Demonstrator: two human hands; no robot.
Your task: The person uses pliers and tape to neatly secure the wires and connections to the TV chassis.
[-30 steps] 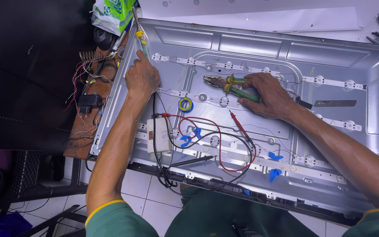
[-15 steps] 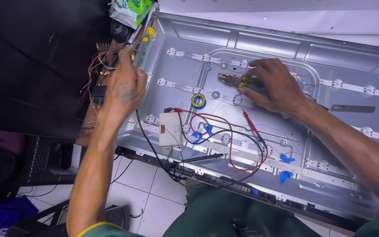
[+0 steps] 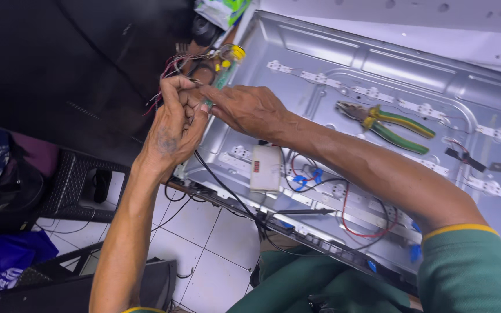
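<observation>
A person leans over a large silver metal panel (image 3: 378,64), the opened back of a flat screen, lying across a low support above a white tiled floor (image 3: 198,232). Both hands meet at the panel's upper left corner, beside a tangle of thin coloured wires (image 3: 172,66). The left hand (image 3: 175,124) is closed, fingers curled around a thin dark cable (image 3: 221,185) and what looks like a slim green tool or probe (image 3: 222,78); exactly what it pinches is hard to tell. The right hand (image 3: 244,107) reaches in from the panel's middle, its fingers pressed together at the same spot, touching the left hand's fingertips; whether it holds anything of its own cannot be told. The slim green piece runs up and slightly right from the hands toward a small yellow knob (image 3: 237,52) at the panel's top corner, so its long axis points away from the person. The dark cable trails down from the left hand across the panel's near edge. Both hands are about equally near the wires, the left slightly closer. Farther into the panel, well apart from the hands, lie green and yellow handled pliers (image 3: 389,122), untouched. A small white box (image 3: 265,168) with red wires (image 3: 355,220) and blue clips (image 3: 302,181) sits just below the right forearm. Left of the panel's edge is a dark open drop with a black crate (image 3: 82,185) below; open room lies to the right over the panel's centre.
</observation>
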